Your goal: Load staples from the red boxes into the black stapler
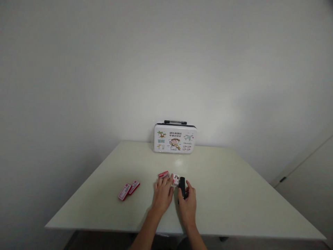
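Note:
My left hand [163, 194] lies flat on the white table [229, 194], fingertips touching a red and white small box [163, 174] and a small white printed card or box [176, 180]. My right hand [187, 204] grips a black oblong object [182, 186], perhaps a stapler, which rests on the table just right of the printed piece. The two hands are side by side near the table's middle.
Two red and white small boxes [128, 190] lie together to the left of my hands. A white case with cartoon stickers and a black handle [174, 138] stands at the table's far edge against the wall. A door is at the right.

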`<action>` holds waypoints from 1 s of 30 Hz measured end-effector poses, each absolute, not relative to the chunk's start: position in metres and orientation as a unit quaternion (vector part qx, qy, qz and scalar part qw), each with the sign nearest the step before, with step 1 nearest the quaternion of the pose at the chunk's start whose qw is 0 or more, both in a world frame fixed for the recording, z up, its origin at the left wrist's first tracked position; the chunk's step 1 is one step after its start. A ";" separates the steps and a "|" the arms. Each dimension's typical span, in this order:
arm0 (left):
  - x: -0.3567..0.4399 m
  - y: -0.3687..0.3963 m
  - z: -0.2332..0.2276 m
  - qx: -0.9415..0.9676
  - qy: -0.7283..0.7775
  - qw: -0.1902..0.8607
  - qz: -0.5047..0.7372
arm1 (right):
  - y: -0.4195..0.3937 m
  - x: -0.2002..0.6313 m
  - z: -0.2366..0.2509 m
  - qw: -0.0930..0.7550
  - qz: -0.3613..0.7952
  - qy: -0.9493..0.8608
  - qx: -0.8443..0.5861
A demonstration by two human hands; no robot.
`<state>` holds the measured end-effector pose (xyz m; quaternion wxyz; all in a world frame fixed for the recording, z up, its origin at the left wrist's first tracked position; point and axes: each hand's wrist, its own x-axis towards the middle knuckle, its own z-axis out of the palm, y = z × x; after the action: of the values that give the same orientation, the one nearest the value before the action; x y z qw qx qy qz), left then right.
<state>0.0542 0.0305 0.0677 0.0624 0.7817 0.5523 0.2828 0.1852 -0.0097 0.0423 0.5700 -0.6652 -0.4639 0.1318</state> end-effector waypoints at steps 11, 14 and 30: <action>0.013 0.051 0.068 0.748 0.590 0.091 0.291 | -0.022 0.186 0.044 0.563 0.145 -0.453 -0.676; 0.001 0.026 0.061 0.752 0.584 0.095 0.292 | -0.036 0.186 0.042 0.543 0.169 -0.473 -0.673; -0.012 -0.029 0.075 0.816 0.492 0.117 0.281 | -0.011 0.173 0.090 0.442 0.205 -0.676 -0.553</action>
<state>-0.0120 -0.0287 0.0754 0.1166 0.8156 0.4925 0.2805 0.1733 -0.0110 0.0897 0.4416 -0.5528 -0.6762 0.2052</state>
